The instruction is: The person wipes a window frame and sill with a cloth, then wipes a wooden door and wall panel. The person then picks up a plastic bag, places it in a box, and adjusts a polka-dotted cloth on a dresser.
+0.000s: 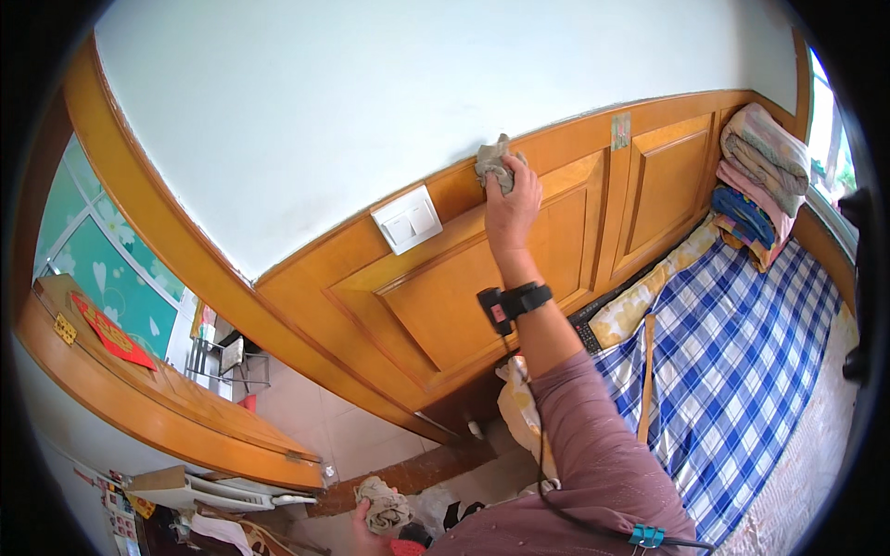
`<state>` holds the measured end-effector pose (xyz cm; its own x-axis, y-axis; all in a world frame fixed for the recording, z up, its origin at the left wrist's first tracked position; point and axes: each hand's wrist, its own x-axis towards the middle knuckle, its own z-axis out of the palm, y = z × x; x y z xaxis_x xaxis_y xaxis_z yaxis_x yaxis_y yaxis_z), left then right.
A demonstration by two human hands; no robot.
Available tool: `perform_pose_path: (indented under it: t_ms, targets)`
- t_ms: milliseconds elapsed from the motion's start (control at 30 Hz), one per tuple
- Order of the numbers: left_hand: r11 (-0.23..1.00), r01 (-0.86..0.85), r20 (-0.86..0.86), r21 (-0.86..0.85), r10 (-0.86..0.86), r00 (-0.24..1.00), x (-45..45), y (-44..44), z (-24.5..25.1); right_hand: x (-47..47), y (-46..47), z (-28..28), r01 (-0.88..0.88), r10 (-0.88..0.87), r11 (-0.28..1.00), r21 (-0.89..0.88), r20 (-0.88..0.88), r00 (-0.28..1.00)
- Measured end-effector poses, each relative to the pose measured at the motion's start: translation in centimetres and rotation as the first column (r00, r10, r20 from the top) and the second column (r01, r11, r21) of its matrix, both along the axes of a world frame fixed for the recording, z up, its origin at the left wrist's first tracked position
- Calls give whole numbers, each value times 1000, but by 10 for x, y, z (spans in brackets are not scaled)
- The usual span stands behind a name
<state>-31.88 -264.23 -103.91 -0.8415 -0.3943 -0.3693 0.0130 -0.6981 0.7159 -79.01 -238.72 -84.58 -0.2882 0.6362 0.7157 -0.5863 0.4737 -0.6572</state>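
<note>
My right hand [514, 205] presses a crumpled grey-beige cloth [495, 165] against the top rail of the wooden wall panelling [487, 299], where it meets the pale wall. A black strap with a small device [495, 311] sits around that wrist, and a cable runs down from it. To the left of this hand is a white double light switch [407, 219], set in the panelling. Low in the view, my left hand [368, 532] holds another crumpled beige cloth [384, 506], away from the wall; part of this hand is cut off by the frame's lower edge.
A bed with a blue-and-white checked sheet [737, 333] lies along the panelling. Folded quilts [765, 160] are stacked at its far end, and a wooden stick [647, 382] and a black remote control [587, 333] lie on it. An open wooden door [208, 417] and doorway are at left.
</note>
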Motion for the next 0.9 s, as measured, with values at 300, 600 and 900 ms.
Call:
perform_pose_path:
  t_ms: [300, 600, 900]
  targets:
    - [984, 57, 34, -168, -52, 998, -33, -19, 3, 10, -13, -23, -63, 109, 934, 351, -115, 987]
    - [813, -188, -306, -551, 13, 952, -141, -53, 137, 5, 1, -15, -15, 13, 990, 140, 17, 1000]
    - [62, -451, -450, -890, 30, 892, -239, -47, 256, -60, 77, -21, 35, -10, 989, -141, 171, 985]
